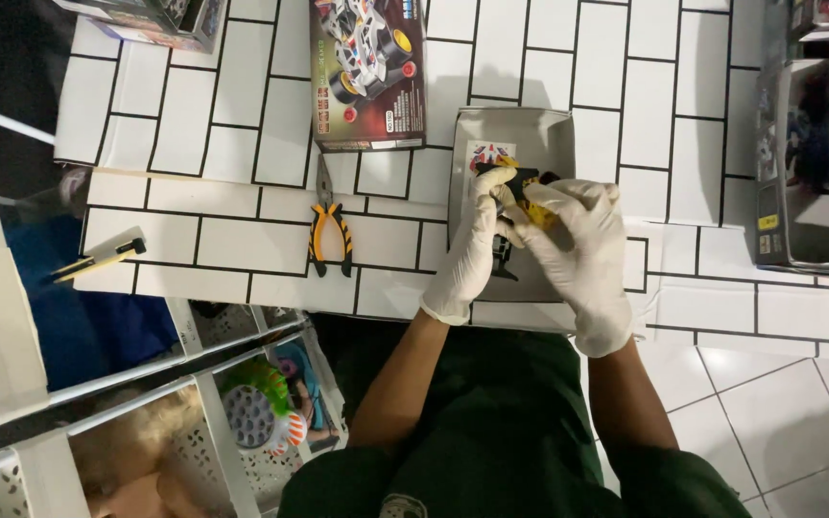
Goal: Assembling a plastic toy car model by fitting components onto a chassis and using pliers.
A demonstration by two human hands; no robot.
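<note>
Both gloved hands meet over the open grey box (515,134) on the tiled worktop (242,240). The left hand (470,240) and right hand (578,251) pinch a small black-and-yellow model part (530,197) between their fingertips. Pliers (329,230) lie at nine o'clock from the hands; the kit box (367,72) sits at eleven.

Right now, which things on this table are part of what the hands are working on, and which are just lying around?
In hand:
left hand and right hand, both gloved, on a small black and yellow part
open grey box tray beneath them

Lying about:
orange-handled pliers
toy car box lid
yellow and black tool
stacked boxes at right
</note>
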